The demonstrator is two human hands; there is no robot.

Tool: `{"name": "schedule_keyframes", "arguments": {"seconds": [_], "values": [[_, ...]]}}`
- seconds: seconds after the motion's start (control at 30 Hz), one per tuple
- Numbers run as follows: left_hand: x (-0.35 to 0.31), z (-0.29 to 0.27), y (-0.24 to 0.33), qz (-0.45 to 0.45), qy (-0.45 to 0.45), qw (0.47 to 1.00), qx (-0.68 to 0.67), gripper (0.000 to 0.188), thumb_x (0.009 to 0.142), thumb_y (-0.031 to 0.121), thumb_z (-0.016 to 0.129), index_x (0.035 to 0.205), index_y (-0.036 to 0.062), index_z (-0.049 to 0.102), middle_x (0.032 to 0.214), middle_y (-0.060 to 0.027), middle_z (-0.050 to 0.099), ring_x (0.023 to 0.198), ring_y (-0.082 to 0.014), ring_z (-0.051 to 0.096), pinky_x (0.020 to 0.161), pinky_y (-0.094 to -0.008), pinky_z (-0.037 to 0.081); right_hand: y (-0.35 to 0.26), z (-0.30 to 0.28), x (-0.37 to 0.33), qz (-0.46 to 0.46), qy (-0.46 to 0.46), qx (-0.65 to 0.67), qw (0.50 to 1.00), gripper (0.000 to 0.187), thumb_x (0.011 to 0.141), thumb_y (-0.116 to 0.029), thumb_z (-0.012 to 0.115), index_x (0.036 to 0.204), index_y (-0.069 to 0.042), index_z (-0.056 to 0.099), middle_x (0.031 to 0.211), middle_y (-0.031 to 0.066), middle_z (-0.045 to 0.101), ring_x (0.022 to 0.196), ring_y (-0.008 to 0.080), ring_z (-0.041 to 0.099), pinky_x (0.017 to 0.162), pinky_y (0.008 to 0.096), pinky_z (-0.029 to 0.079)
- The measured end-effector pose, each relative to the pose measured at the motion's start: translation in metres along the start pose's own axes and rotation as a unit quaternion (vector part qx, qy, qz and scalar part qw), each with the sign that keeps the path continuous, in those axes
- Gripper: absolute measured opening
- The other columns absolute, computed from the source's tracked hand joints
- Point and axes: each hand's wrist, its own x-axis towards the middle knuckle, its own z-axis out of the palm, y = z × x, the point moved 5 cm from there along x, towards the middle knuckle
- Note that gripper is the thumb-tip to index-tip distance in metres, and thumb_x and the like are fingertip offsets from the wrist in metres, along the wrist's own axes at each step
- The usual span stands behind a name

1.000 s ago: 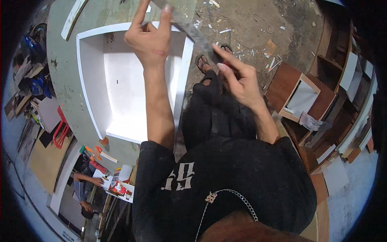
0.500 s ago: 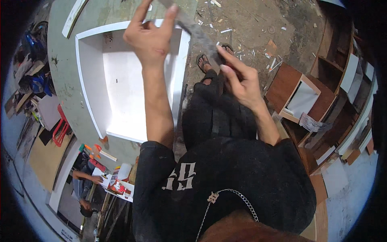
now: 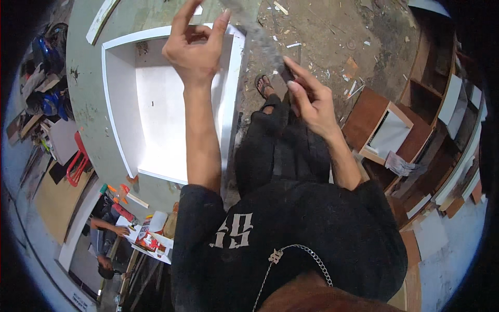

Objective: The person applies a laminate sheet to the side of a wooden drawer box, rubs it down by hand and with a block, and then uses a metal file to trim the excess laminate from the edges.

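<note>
From where I stand, the long grey strip is the hardest thing to make out: its surface is a blur, and its upper end runs out of view. It slants in the air between the two hands, above the right-hand edge of the workbench and the floor beside it.

The left hand is at the upper stretch, thumb against the strip; its fingertips are cut off at the top, so I can't tell whether it really grips. The right hand pinches the dark lower end between thumb and fingers, covering part of it; the curled fingers beneath are hidden.

Under the left forearm, which blocks part of its inside, an open white box sits along the bench's right-hand edge. A white lath, also cropped, lies by the upper left corner. Past the lower edge, a co-worker's hand rests by red-and-white packets too small to make out well.

Compared with half a second ago, the hands keep the same hold and the strip much the same slant. Box and lath sit slightly farther right in view. Two sandalled feet showed then; now I see only one foot.
</note>
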Motion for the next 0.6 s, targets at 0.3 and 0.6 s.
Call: {"name": "schedule_keyframes", "arguments": {"seconds": [0.3,0.6], "values": [[-0.086,-0.002,0.01,-0.158,-0.271,0.95,0.012,0.071,0.081,0.031,0.073,0.136,-0.0033,0.042,0.125,-0.0289,0.055,0.116,-0.0354,0.057,0.098,-0.0441,0.044,0.004,-0.009,-0.001,-0.054,-0.048,-0.12,0.99,0.043,0.094,-0.009,0.053,0.137,-0.013,0.051,0.078,0.0051,0.066,0.06,0.0078,0.053,0.06,0.0259,0.047],[-0.094,-0.002,0.006,-0.191,-0.335,0.922,-0.049,0.097,0.08,0.049,0.071,0.144,-0.0055,0.024,0.125,-0.0355,0.05,0.117,-0.0372,0.055,0.096,-0.0425,0.045,-0.005,0.011,0.012,-0.053,-0.053,-0.129,0.989,0.041,0.093,-0.008,0.055,0.133,-0.012,0.055,0.094,0.0081,0.07,0.067,0.0075,0.057,0.069,0.0243,0.049]]}}
